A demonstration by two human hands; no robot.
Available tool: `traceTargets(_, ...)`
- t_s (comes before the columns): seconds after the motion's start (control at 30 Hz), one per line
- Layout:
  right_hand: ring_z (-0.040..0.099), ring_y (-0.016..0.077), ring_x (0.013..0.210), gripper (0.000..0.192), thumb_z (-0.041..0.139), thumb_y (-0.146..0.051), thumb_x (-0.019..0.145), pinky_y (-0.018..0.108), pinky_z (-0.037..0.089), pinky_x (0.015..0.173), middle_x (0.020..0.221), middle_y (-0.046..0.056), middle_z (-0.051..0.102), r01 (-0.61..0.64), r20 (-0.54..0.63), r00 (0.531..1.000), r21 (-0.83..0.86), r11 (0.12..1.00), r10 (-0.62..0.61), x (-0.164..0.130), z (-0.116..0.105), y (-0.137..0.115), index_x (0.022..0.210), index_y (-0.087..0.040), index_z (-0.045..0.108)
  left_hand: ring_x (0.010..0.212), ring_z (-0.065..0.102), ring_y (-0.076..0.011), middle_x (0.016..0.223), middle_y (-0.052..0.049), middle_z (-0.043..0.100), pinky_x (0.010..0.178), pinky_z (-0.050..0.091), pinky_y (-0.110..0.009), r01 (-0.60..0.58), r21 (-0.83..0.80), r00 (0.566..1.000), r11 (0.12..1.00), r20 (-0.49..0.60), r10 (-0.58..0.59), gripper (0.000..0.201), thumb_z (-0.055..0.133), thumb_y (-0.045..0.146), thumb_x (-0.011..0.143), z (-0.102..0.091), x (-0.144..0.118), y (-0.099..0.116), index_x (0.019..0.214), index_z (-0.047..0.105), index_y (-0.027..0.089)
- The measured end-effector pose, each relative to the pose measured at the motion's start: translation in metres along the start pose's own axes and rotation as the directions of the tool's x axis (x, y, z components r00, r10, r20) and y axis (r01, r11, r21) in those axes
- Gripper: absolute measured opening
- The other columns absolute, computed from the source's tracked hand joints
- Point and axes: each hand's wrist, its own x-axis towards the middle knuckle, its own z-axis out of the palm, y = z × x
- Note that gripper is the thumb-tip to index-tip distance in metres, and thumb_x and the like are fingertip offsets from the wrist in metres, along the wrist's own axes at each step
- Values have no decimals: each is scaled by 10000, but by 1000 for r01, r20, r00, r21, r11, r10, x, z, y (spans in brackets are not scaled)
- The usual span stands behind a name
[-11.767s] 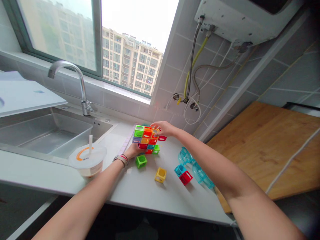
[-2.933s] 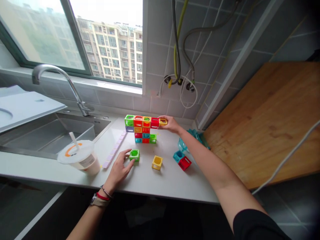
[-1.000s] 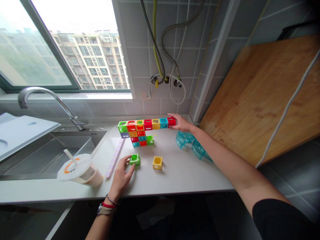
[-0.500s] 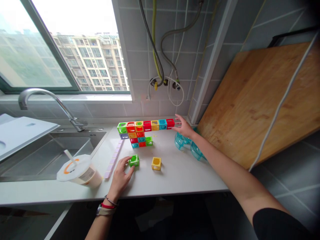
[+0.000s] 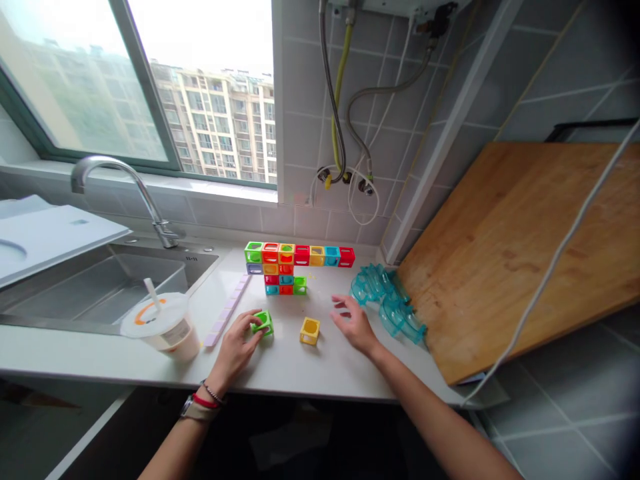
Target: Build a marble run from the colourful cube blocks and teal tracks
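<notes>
A structure of coloured hollow cubes [image 5: 295, 261] stands on the white counter [image 5: 320, 363], its top row reaching right to a red cube [image 5: 347, 257]. My left hand [image 5: 236, 343] grips a loose green cube [image 5: 263, 323] in front of the structure. A yellow cube [image 5: 310, 330] lies loose between my hands. My right hand [image 5: 351, 322] hovers with fingers spread just right of the yellow cube, holding nothing.
Clear teal curved pieces [image 5: 390, 303] lie by a wooden board [image 5: 505, 247] at the right. A lidded cup with a straw [image 5: 163, 325] and a lilac strip [image 5: 227, 310] sit left, beside the steel sink [image 5: 95, 287] and tap [image 5: 125, 190].
My right hand has left the red end cube of the top row and come back towards me, near the yellow cube. My left hand has closed more on the green cube.
</notes>
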Motion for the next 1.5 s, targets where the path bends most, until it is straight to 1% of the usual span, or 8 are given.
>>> traceTargets(0.07,614,267,1159,604,700,-396,860,463,533,993,1341,116,578,42,163,986,-66,997,-31,-17,18,-8,1420,-258,523,1140,671,-275,1297,-117,660,997,549,-474,43,-71,999,997,-7,-44,248,632,466,902,1,0,2,940,602,222)
traceTargets(0.17,540,299,1295,788,769,-398,804,504,429,1132,1419,124,536,76,234,972,-153,985,-38,-28,40,-13,1506,-260,439,1080,704,-274,1257,-126,678,978,573,-488,108,-149,994,983,14,-107,359,663,500,874,2,-1,2,1087,593,221)
traceTargets(0.3,620,291,1170,594,727,-356,824,488,521,1028,1262,110,644,-7,208,977,-150,989,38,-20,46,-7,1387,-235,582,1080,707,-272,1263,-125,667,989,576,-490,112,-158,994,981,26,-109,550,704,482,838,3,-2,-2,1286,517,223)
traceTargets(0.4,649,297,1132,525,745,-402,806,461,588,920,1253,102,667,-113,129,985,1,994,112,-4,27,-1,1301,-257,646,1104,701,-270,1330,-132,637,1000,570,-481,72,-115,997,991,34,-69,560,676,444,859,5,-4,-5,1342,488,234)
traceTargets(0.57,649,294,1187,658,806,-428,769,469,562,1000,1323,87,652,-161,21,987,306,939,162,30,-37,3,1362,-277,566,1062,717,-263,1313,-133,659,949,586,-435,39,-39,999,998,19,-38,543,655,472,868,5,-4,-9,1333,519,227)
traceTargets(0.9,702,252,1067,659,882,-423,647,414,571,960,1210,82,714,-164,-92,976,286,944,198,106,-133,26,1215,-228,610,996,727,-266,1195,-112,716,859,594,-365,-15,53,1000,998,18,14,542,613,534,874,6,-2,-19,1312,557,219)
traceTargets(1.23,692,259,1130,694,888,-457,636,404,582,963,1236,79,720,-204,105,977,234,951,184,139,-117,34,1237,-230,624,1040,707,-272,1191,-99,711,882,585,-355,-53,55,998,997,25,52,444,614,503,878,6,-3,-21,1239,614,244)
traceTargets(1.5,669,258,1190,822,905,-426,614,440,559,1013,1372,93,644,-170,100,984,237,957,149,140,-113,41,1345,-272,560,1037,706,-281,1190,-99,708,873,587,-363,-42,66,999,997,22,41,443,620,495,867,5,-2,-19,1235,617,249)
